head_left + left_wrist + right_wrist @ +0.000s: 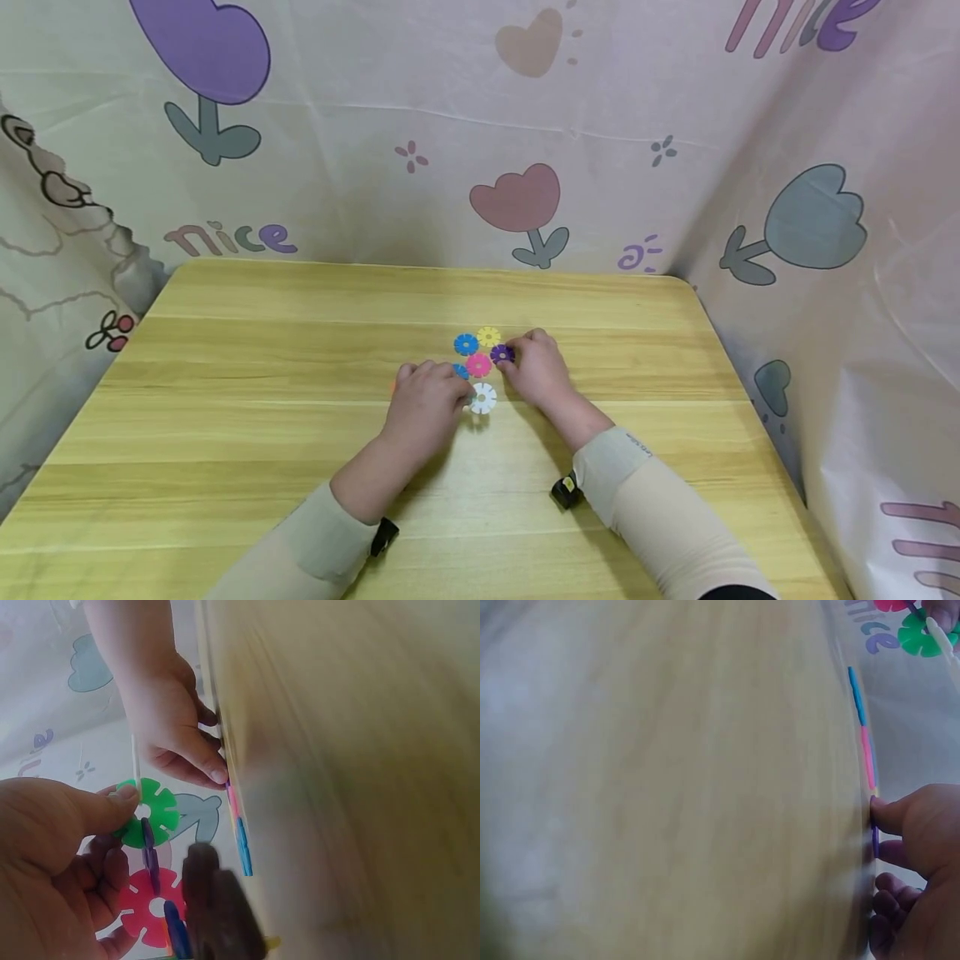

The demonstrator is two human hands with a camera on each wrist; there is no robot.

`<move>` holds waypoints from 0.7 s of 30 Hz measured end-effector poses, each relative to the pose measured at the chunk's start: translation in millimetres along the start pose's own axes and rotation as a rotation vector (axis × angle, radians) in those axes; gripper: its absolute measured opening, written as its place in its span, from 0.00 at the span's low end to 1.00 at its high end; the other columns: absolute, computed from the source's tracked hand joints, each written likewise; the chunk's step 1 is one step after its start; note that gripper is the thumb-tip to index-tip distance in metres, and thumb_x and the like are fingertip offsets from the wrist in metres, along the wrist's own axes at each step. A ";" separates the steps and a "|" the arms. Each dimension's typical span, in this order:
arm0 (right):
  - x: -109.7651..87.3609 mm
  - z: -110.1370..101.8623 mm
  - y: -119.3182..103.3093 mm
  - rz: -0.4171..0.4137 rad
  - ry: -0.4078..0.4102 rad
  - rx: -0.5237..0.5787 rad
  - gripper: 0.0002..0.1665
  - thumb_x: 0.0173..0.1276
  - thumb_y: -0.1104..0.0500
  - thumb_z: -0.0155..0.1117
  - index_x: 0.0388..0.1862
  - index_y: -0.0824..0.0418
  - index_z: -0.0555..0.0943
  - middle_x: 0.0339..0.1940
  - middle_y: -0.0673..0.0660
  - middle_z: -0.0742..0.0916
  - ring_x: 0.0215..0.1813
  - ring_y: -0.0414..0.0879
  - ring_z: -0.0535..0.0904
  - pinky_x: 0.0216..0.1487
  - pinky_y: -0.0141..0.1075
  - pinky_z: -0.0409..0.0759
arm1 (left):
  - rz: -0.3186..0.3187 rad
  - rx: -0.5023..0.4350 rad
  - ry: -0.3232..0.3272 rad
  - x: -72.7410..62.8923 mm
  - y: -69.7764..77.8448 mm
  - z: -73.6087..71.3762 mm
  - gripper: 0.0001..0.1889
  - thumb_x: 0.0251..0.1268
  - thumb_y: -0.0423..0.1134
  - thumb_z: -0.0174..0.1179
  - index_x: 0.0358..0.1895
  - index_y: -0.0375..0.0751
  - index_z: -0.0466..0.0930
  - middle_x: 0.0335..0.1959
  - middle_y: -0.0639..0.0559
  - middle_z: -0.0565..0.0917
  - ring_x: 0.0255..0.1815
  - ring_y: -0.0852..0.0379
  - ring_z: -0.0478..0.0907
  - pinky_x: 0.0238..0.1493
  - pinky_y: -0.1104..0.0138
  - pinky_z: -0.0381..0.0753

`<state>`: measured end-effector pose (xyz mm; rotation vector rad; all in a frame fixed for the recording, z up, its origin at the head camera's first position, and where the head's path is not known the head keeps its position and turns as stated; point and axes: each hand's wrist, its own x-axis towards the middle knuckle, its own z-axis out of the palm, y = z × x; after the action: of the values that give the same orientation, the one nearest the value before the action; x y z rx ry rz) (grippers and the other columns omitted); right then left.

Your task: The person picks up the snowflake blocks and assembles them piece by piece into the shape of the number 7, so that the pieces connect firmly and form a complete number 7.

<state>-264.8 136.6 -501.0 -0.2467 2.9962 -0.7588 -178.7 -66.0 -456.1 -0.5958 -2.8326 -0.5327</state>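
My left hand point(426, 402) grips a green notched disc point(160, 814) between thumb and fingers. White point(483, 398), purple point(152, 862) and red point(135, 901) discs are joined in a cluster with it, and a blue disc point(177, 930) shows below. My right hand point(538, 368) pinches a purple notched disc point(502, 354) between thumb and forefinger, low at the tabletop. Beside that disc, a pink disc point(478, 365), a yellow disc point(488, 336) and a blue disc point(466, 344) lie flat. Another blue disc point(461, 371) is partly hidden by my left hand.
The discs lie around the middle of a wooden table point(262, 367). A patterned cloth point(337, 183) hangs behind the table and along both sides. A black wrist device point(566, 492) sits under my right sleeve, with another point(385, 537) under the left.
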 end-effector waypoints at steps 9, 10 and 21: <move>0.0 -0.5 -0.1 0.005 0.029 0.034 0.27 0.71 0.54 0.76 0.63 0.66 0.83 0.55 0.62 0.82 0.59 0.58 0.78 0.66 0.50 0.77 | -0.001 0.002 -0.007 1.0 1.7 0.6 0.04 0.68 0.38 0.73 0.36 0.54 0.93 0.33 0.59 0.84 0.37 0.52 0.79 0.49 0.52 0.72; -0.1 -0.6 -0.4 0.001 0.034 0.035 0.27 0.71 0.55 0.76 0.63 0.66 0.83 0.55 0.62 0.83 0.59 0.58 0.78 0.65 0.50 0.77 | -0.002 0.000 -0.009 1.0 1.6 0.5 0.04 0.69 0.38 0.73 0.36 0.54 0.93 0.33 0.59 0.84 0.37 0.52 0.79 0.49 0.52 0.72; -1.3 -0.4 -0.7 -0.024 0.096 0.102 0.19 0.68 0.61 0.78 0.55 0.59 0.83 0.48 0.58 0.89 0.49 0.55 0.85 0.54 0.49 0.83 | 0.005 0.020 -0.044 1.6 2.0 -0.5 0.06 0.70 0.37 0.71 0.37 0.55 0.94 0.33 0.59 0.84 0.38 0.52 0.79 0.48 0.52 0.72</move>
<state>-263.4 136.4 -500.4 -0.2487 3.0365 -0.9495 -179.2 -63.8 -454.6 -0.6186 -2.8731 -0.4952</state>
